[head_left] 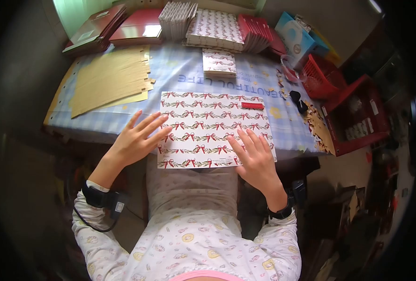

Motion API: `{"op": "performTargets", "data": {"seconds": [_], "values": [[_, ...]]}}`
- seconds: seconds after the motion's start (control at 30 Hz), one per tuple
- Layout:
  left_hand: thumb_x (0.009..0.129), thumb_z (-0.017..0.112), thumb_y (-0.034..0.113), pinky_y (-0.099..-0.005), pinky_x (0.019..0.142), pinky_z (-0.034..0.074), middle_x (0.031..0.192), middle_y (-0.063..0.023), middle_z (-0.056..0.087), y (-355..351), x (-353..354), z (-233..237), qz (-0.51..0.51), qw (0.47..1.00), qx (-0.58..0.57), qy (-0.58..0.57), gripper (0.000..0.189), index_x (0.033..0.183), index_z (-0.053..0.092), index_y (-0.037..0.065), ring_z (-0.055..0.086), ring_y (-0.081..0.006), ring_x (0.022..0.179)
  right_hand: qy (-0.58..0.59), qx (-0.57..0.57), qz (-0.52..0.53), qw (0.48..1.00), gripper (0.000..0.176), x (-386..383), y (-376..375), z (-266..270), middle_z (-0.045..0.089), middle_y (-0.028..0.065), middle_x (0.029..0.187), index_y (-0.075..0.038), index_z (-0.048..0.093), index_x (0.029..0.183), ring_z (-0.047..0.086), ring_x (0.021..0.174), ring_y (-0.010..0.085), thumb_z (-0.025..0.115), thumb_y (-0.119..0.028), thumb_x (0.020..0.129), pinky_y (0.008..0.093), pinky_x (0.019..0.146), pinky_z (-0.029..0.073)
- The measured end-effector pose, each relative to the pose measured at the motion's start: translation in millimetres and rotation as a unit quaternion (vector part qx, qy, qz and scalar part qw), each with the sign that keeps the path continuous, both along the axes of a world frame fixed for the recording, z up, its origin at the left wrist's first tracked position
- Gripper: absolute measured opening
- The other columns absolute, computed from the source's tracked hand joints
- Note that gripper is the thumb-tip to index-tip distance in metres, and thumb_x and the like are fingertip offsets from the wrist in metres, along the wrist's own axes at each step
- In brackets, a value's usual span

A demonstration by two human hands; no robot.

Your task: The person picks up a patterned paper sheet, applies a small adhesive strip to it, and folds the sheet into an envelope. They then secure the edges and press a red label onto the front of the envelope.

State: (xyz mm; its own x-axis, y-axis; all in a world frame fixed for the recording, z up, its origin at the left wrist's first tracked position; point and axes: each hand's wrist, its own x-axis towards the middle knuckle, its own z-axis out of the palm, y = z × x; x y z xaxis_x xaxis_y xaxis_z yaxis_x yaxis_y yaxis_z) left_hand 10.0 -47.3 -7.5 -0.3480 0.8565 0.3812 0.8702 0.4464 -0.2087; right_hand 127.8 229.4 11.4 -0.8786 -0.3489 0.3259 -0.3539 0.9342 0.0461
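A white sheet or flat packet (208,133) printed with rows of green garlands and red bows lies at the table's front edge. A small red strip (252,106) rests near its upper right corner. My left hand (140,136) is at the sheet's left edge, fingers spread, fingertips over the pattern. On the lower right part of the sheet lies my right hand (256,157), its fingers apart and nothing held in them. Just beyond the sheet sits a small stack of patterned pieces (219,62).
Tan paper sheets (109,79) lie at the left on the checked tablecloth (170,65). Red folders (137,26) and patterned stacks (215,28) line the back. To the right are a red basket (323,77), a blue holder (296,37) and a dark red box (358,117).
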Motion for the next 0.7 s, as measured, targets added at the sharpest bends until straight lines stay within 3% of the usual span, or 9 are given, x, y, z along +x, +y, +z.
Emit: {"op": "performTargets", "data": {"seconds": [0.17, 0.3, 0.33, 0.37, 0.43, 0.53, 0.6, 0.67, 0.7], "values": [[0.06, 0.065, 0.014, -0.0432, 0.096, 0.023, 0.119, -0.0061, 0.043, 3.6, -2.6, 11.0, 0.015, 0.995, 0.032, -0.097, 0.05, 0.108, 0.048, 0.014, 0.037, -0.0212, 0.113, 0.113, -0.031, -0.01, 0.993, 0.031, 5.7, 10.5, 0.8, 0.058, 0.0034, 0.091, -0.009, 0.056, 0.093, 0.053, 0.085, 0.0174, 0.058, -0.008, 0.062, 0.0369, 0.084, 0.033], [0.066, 0.059, 0.013, -0.0414, 0.094, 0.026, 0.114, -0.007, 0.047, 9.8, -1.6, 20.0, -0.03, 0.99, 0.06, -0.127, 0.038, 0.103, 0.051, 0.011, 0.041, -0.0224, 0.11, 0.156, -0.047, 0.001, 0.987, 0.019, 9.0, 13.9, 29.3, 0.059, 0.0007, 0.081, -0.009, 0.058, 0.082, 0.055, 0.075, 0.0138, 0.058, -0.007, 0.063, 0.0356, 0.084, 0.033], [0.067, 0.059, 0.01, -0.0385, 0.085, 0.037, 0.101, -0.0072, 0.055, 16.3, -1.7, 24.1, -0.061, 0.988, 0.107, -0.092, 0.029, 0.095, 0.054, 0.008, 0.051, -0.0219, 0.097, 0.187, -0.039, 0.001, 0.982, 0.018, 8.0, 15.8, 40.0, 0.058, 0.0004, 0.08, -0.009, 0.058, 0.081, 0.055, 0.074, 0.0135, 0.058, -0.007, 0.063, 0.035, 0.084, 0.032], [0.067, 0.059, 0.01, -0.0385, 0.085, 0.037, 0.101, -0.0072, 0.055, 17.6, -2.5, 27.0, -0.062, 0.988, 0.107, -0.092, 0.029, 0.095, 0.054, 0.008, 0.051, -0.0219, 0.097, 0.217, -0.031, 0.001, 0.976, 0.018, 7.5, 17.8, 49.8, 0.058, 0.0001, 0.079, -0.01, 0.058, 0.08, 0.055, 0.074, 0.0133, 0.058, -0.007, 0.063, 0.0344, 0.085, 0.032], [0.066, 0.059, 0.007, -0.0363, 0.077, 0.042, 0.093, -0.0096, 0.058, 20.5, -4.1, 33.8, -0.106, 0.967, 0.171, -0.155, 0.027, 0.093, 0.054, 0.005, 0.056, -0.0232, 0.086, 0.229, -0.028, -0.011, 0.973, 0.018, 5.8, 23.6, 62.6, 0.057, -0.0004, 0.082, -0.011, 0.057, 0.082, 0.054, 0.076, 0.0131, 0.06, -0.009, 0.064, 0.0359, 0.089, 0.028], [0.069, 0.055, 0.002, -0.0299, 0.063, 0.046, 0.083, -0.0122, 0.058, 25.1, -4.1, 43.3, -0.148, 0.921, 0.297, -0.204, 0.02, 0.089, 0.053, 0.0, 0.058, -0.0249, 0.074, 0.351, 0.007, -0.026, 0.936, 0.032, -4.6, 31.1, 77.1, 0.053, 0.0052, 0.1, -0.012, 0.054, 0.096, 0.049, 0.093, 0.0183, 0.065, -0.019, 0.066, 0.0405, 0.092, 0.022], [0.072, 0.054, 0.003, -0.0281, 0.059, 0.046, 0.08, -0.0122, 0.057, 20.1, -5.4, 41.8, -0.147, 0.907, 0.335, -0.211, 0.017, 0.088, 0.052, -0.002, 0.059, -0.0238, 0.07, 0.456, -0.011, -0.079, 0.886, 0.057, -10.2, 33.8, 84.9, 0.036, 0.0126, 0.121, -0.013, 0.044, 0.113, 0.034, 0.11, 0.0261, 0.068, -0.031, 0.064, 0.0451, 0.094, 0.017], [0.08, 0.048, 0.006, -0.0238, 0.052, 0.045, 0.072, -0.0101, 0.055, 15.8, -4.7, 44.8, -0.036, 0.861, 0.371, -0.347, 0.012, 0.088, 0.05, -0.003, 0.057, -0.0171, 0.059, 0.442, -0.047, -0.081, 0.892, 0.065, -12.9, 39.5, 88.2, 0.029, 0.0149, 0.125, -0.013, 0.039, 0.118, 0.028, 0.114, 0.0285, 0.068, -0.034, 0.063, 0.0457, 0.094, 0.016], [0.08, 0.048, 0.006, -0.0238, 0.052, 0.045, 0.072, -0.0101, 0.055, 16.6, -6.4, 42.2, -0.036, 0.86, 0.371, -0.347, 0.012, 0.088, 0.05, -0.003, 0.057, -0.0171, 0.059, 0.428, -0.084, -0.084, 0.896, 0.074, -13.6, 41.5, 88.9, 0.022, 0.0171, 0.129, -0.013, 0.034, 0.122, 0.023, 0.117, 0.031, 0.068, -0.037, 0.062, 0.0463, 0.094, 0.015]]}}
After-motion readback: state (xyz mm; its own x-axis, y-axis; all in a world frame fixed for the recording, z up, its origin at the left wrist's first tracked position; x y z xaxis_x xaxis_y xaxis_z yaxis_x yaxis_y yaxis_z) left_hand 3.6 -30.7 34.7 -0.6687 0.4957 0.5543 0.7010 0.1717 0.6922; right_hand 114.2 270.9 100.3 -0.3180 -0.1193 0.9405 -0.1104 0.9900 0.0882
